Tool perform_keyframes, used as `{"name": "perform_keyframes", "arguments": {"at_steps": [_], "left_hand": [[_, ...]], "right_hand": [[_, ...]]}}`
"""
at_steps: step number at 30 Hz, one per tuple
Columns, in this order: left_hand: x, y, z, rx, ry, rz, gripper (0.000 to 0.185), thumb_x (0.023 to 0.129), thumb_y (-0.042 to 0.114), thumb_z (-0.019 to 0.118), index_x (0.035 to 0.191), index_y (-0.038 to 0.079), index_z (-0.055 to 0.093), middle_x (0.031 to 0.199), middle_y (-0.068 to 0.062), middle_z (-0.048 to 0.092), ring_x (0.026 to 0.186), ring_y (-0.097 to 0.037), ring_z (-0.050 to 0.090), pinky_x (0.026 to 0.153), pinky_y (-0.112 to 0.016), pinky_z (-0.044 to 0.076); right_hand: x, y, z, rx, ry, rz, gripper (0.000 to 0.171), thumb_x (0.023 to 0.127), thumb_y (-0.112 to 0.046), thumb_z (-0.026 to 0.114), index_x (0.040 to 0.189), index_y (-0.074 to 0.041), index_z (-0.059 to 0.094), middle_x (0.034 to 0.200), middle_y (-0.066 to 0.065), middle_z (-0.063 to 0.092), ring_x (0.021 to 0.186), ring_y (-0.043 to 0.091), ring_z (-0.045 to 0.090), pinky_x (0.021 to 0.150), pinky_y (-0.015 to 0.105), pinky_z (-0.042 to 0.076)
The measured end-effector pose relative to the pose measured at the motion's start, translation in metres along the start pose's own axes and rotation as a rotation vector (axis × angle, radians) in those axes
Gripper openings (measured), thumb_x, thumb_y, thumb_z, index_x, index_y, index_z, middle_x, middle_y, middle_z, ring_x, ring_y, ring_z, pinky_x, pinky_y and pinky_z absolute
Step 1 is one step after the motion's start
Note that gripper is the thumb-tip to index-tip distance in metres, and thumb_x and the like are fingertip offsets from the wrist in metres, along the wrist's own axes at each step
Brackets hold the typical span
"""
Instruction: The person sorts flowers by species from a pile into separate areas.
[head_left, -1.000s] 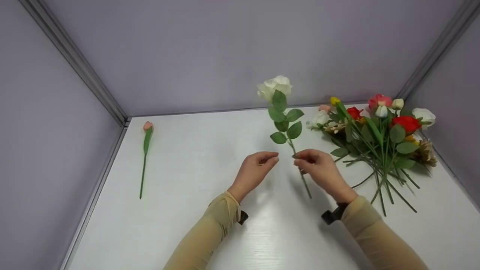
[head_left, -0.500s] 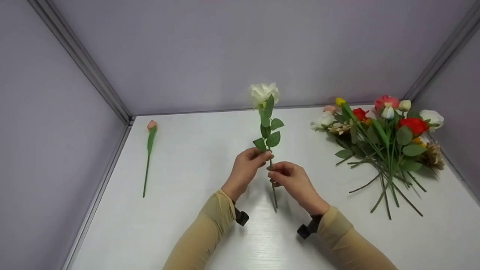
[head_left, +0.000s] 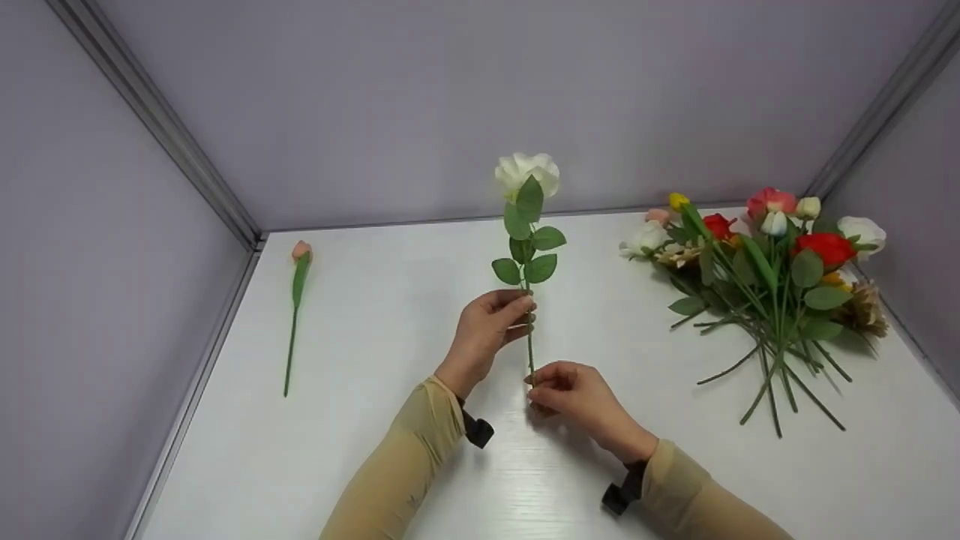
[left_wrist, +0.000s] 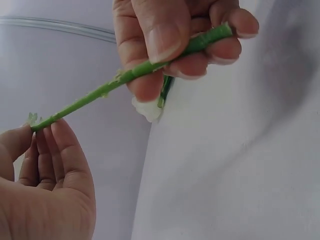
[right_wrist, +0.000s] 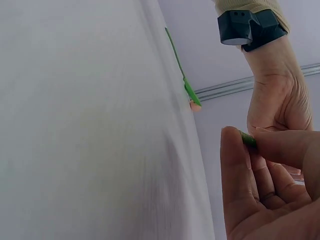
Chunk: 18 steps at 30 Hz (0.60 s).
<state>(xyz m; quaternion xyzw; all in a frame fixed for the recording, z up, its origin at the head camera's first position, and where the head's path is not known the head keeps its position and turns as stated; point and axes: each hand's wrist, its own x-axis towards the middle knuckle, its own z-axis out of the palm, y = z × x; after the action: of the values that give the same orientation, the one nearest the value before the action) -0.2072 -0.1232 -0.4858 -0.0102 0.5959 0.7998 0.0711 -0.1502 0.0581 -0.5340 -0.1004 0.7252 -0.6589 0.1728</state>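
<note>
White rose (head_left: 527,173) held upright over table (head_left: 390,315) centre, bloom at 12 o'clock: left hand (head_left: 486,330) has fingers curled round the stem just under the lowest leaves, right hand (head_left: 574,394) pinches the stem's bottom end between thumb and fingertips (left_wrist: 235,22). Pink bud stem (head_left: 295,300) lies flat at 9 o'clock near the left wall, well apart. Mixed flower pile (head_left: 765,270) lies at 3 o'clock, heads toward the back wall.
</note>
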Motion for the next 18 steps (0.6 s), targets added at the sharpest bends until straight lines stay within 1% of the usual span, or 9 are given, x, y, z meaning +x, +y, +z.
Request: {"name": "perform_keyframes", "arguments": {"at_steps": [5, 8, 14, 18], "left_hand": [[-0.0023, -0.0022, 0.0007, 0.013, -0.002, -0.012, 0.023, 0.093, 0.009, 0.077, 0.11, -0.003, 0.067, 0.102, -0.014, 0.07, 0.089, -0.021, 0.069, 0.087, -0.039, 0.06], [-0.0032, -0.0038, 0.0002, 0.034, -0.001, -0.014, 0.023, 0.092, 0.009, 0.078, 0.109, -0.003, 0.067, 0.101, -0.015, 0.069, 0.088, -0.022, 0.07, 0.086, -0.039, 0.06], [-0.0052, -0.0044, -0.0005, 0.085, -0.01, -0.009, 0.024, 0.091, 0.01, 0.079, 0.109, -0.001, 0.068, 0.102, -0.015, 0.069, 0.09, -0.023, 0.07, 0.086, -0.039, 0.06], [-0.0069, -0.0044, -0.0003, 0.129, -0.025, 0.014, 0.027, 0.09, 0.009, 0.079, 0.112, -0.001, 0.067, 0.103, -0.015, 0.069, 0.092, -0.023, 0.07, 0.086, -0.038, 0.06]], "right_hand": [[0.0011, -0.0003, 0.0023, -0.024, 0.03, 0.009, 0.023, 0.091, -0.006, 0.076, 0.109, 0.007, 0.07, 0.094, 0.011, 0.074, 0.08, 0.018, 0.069, 0.072, 0.033, 0.06], [0.0018, 0.0016, 0.0028, -0.034, 0.042, 0.019, 0.023, 0.09, -0.007, 0.077, 0.109, 0.005, 0.07, 0.093, 0.009, 0.073, 0.08, 0.018, 0.069, 0.072, 0.032, 0.06], [0.003, 0.0039, 0.0026, -0.051, 0.053, 0.034, 0.022, 0.09, -0.009, 0.078, 0.107, 0.003, 0.072, 0.093, 0.008, 0.073, 0.08, 0.018, 0.069, 0.072, 0.032, 0.06], [0.0039, 0.0051, 0.0018, -0.049, 0.052, 0.039, 0.02, 0.089, -0.009, 0.079, 0.105, 0.001, 0.072, 0.093, 0.009, 0.074, 0.08, 0.018, 0.069, 0.072, 0.032, 0.06]]}}
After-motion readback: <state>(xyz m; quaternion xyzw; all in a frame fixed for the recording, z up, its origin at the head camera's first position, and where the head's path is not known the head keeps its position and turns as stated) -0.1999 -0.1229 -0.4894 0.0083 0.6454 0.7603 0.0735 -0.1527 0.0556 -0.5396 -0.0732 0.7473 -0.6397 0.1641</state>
